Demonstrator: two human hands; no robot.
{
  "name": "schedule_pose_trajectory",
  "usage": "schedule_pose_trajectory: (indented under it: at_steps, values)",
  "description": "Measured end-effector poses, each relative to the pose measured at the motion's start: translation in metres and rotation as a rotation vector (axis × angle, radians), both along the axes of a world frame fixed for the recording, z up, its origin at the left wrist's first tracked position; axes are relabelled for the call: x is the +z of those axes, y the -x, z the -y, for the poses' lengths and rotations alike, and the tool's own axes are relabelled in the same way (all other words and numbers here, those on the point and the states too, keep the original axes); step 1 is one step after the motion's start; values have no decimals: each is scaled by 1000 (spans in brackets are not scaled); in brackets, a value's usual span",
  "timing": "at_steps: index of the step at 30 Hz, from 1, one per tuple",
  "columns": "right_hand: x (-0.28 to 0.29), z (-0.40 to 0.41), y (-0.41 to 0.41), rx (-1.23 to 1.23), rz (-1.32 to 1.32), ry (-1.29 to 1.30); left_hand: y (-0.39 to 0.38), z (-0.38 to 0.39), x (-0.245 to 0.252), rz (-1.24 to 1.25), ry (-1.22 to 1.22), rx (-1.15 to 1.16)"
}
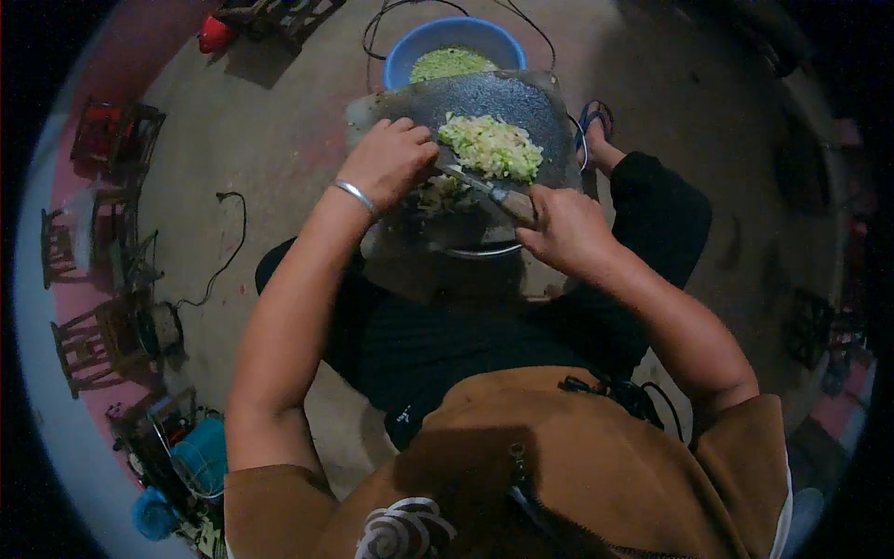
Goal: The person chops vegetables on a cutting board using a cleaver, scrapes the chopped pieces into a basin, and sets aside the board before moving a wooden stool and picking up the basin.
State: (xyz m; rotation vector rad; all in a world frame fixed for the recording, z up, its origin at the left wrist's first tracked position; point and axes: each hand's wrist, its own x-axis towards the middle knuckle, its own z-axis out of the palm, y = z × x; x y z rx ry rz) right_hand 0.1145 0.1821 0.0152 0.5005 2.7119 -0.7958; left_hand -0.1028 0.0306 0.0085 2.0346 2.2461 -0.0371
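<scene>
My right hand (569, 223) grips the handle of a knife (482, 185), whose blade, seen nearly edge-on, slants up and left over a dark, wet-looking board (517, 91). My left hand (391, 157), with a silver bangle at the wrist, is curled at the blade's far end; its fingertips are hidden beneath it. On the board beyond the blade lies a heap of finely chopped pale green vegetable (492, 147), possibly cabbage. Coarser chopped pieces (443, 193) sit on the near side of the blade, in shadow.
Past the board's far edge stands a blue basin (518, 52) holding chopped greens (450, 63). A metal rim (482, 253) shows under the board's near edge. A dark cable (241, 237) lies on the floor at left. Wooden chairs (91, 346) line the left wall.
</scene>
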Motion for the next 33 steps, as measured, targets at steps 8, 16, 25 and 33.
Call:
schedule_pose_trajectory:
  at_steps: [8,16,25,33]
  values:
    - [-36,13,-13,-114,-64,27,-1,-6,-20,-123,17,-104]
    - [-24,9,-1,-50,-147,231,6,3,-20,-58,7,-73]
    - [-28,40,-9,-207,-66,220,7,0,-19,-47,71,-120]
    - [-52,35,-18,-230,-194,278,4,-3,-21,-17,19,-145]
